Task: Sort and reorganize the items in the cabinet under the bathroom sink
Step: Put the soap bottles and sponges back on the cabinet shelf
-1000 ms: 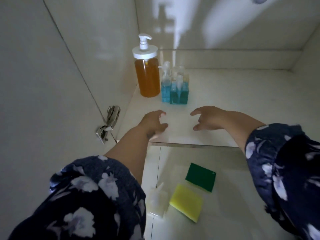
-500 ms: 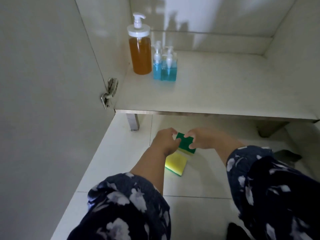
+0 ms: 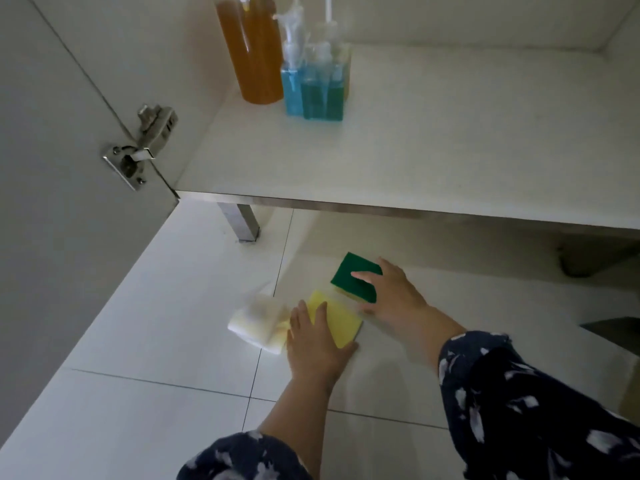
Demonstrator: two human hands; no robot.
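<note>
A yellow sponge (image 3: 341, 322) lies on the tiled floor (image 3: 156, 341) in front of the cabinet. My left hand (image 3: 315, 344) rests flat on it with straight fingers. Just behind it sits a green-topped sponge (image 3: 351, 277). My right hand (image 3: 396, 296) grips that one, fingers over its far edge and thumb at its near edge. A blurred white packet (image 3: 256, 323) touches the left side of my left hand. On the cabinet shelf (image 3: 433, 157), at the back left, stand an orange pump bottle (image 3: 256, 53) and small blue pump bottles (image 3: 313, 93).
The open cabinet door (image 3: 52, 174) stands on the left with a metal hinge (image 3: 142, 147). A metal leg (image 3: 242, 220) holds up the shelf's front left corner. A dark object (image 3: 613, 334) shows at the right edge.
The view has moved closer and lower. My left hand let go of the green sponge and moved down onto the yellow one. My right hand stays on the green sponge.
</note>
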